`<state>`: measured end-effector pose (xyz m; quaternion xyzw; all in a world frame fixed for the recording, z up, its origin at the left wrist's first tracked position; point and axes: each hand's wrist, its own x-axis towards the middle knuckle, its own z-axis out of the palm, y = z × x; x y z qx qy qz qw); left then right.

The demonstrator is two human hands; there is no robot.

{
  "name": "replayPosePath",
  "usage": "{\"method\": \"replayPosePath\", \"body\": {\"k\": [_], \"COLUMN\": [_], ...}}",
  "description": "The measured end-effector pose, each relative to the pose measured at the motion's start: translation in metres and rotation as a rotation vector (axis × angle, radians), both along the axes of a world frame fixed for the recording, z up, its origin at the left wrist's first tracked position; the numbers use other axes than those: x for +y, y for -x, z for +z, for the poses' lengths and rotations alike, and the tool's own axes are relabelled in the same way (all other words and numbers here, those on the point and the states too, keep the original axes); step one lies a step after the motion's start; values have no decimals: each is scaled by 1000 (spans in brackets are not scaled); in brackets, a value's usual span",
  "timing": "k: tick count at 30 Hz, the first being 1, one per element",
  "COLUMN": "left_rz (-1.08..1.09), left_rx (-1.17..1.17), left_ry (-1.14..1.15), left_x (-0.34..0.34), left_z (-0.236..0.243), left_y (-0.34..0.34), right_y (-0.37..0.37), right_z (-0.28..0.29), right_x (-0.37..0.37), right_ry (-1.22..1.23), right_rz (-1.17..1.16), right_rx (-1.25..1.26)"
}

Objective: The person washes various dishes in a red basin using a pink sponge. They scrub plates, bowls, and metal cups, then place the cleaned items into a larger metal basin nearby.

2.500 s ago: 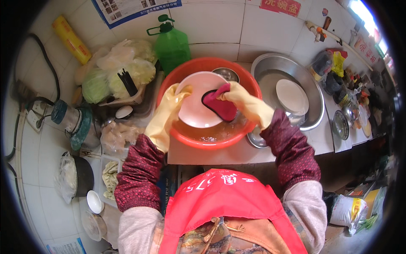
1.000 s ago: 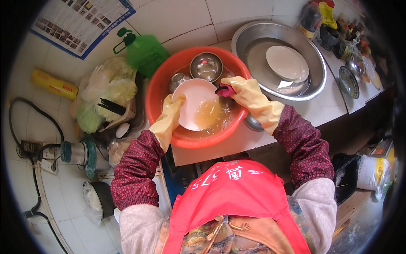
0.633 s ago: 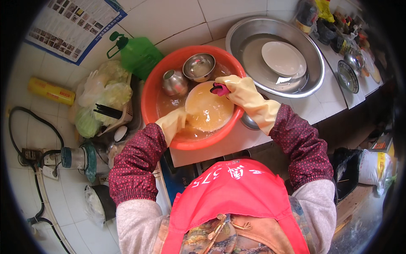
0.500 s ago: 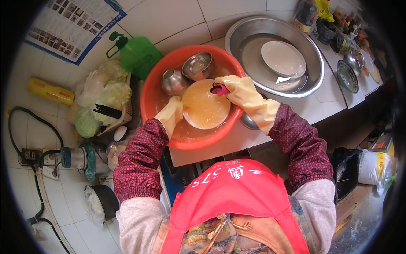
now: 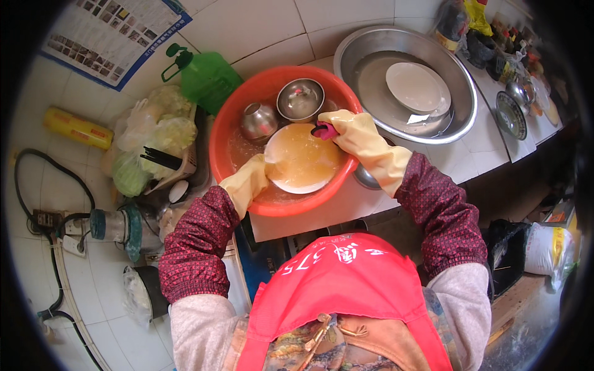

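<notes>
A white plate (image 5: 302, 159) lies tilted in a red-orange plastic basin (image 5: 221, 145), orange-tinged water covering part of it. My left hand (image 5: 247, 178), in a cream rubber glove, grips the plate's left edge; its fingertips are partly hidden. Gloved the same way, my right hand (image 5: 356, 135) is closed round a dark pink cloth (image 5: 323, 130) at the plate's upper right edge. Behind the plate, a shiny metal bowl (image 5: 301, 100) and a smaller metal bowl (image 5: 258, 122) sit in the basin.
A wide steel basin (image 5: 344, 80) at the back right holds water and a white plate (image 5: 418, 88). A green plastic jug (image 5: 210, 80) stands against the wall. Bagged vegetables (image 5: 151, 136) lie at the left. A metal lid or bowl (image 5: 366, 177) shows beneath my right wrist.
The plate has tilted, its left part and lower rim showing whiter above the water. My left hand has shifted slightly lower. The larger metal bowl has turned its opening more upward.
</notes>
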<state>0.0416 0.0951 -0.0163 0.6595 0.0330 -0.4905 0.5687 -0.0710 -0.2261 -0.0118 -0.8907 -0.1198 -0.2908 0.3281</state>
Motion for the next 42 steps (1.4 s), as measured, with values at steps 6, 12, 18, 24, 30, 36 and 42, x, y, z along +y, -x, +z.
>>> {"method": "replayPosePath", "body": {"k": [6,12,18,24,30,36,42], "left_rz": [112,-372,37,4,63,107,179], "left_rx": [-261,-462,-227,-370,-446,-487,-585], "left_ry": [27,-82,13,-298,-73,-169,-157], "left_x": [-16,-8,-17,-8,5,21,24], "left_z": [14,40,86,106,131,170,203], "left_y": [9,35,48,41,41,35,41], "right_y": [1,0,2,2,3,1,-1], "right_z": [-1,-2,0,4,2,-2,-3], "right_x": [0,0,-1,-1,-3,-3,-1], "right_ry": [-5,-10,-13,52,43,40,10], "right_rz": [4,6,19,5,23,9,33], "right_rx": [3,-29,40,108,64,186,5]}}
